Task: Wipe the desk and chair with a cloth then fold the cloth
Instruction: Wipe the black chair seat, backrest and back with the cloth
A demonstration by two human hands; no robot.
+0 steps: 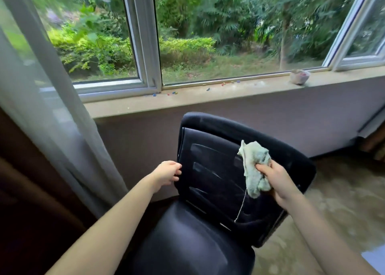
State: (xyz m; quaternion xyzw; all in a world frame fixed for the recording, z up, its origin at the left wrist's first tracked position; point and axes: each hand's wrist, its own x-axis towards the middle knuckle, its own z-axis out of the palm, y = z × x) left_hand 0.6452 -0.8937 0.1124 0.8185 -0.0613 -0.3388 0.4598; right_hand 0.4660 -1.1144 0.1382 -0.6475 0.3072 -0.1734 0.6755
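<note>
Fingers (263,168) of the right hand (278,183) are clamped round the bunched green cloth (253,160), which I see held up in front of the chair (210,170) back, 1 loose thread hanging from it. The left hand (167,173) curls its fingers on the back's left edge. The black chair stands below the sill (187,102), beside the curtain (52,108).

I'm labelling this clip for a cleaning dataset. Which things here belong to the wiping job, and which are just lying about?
Part of the job:
cloth, bunched in the right hand
black chair, its backrest edge held by the left hand

Just lying about:
small pot on the window sill
coloured bits scattered along the sill
curtain
</note>
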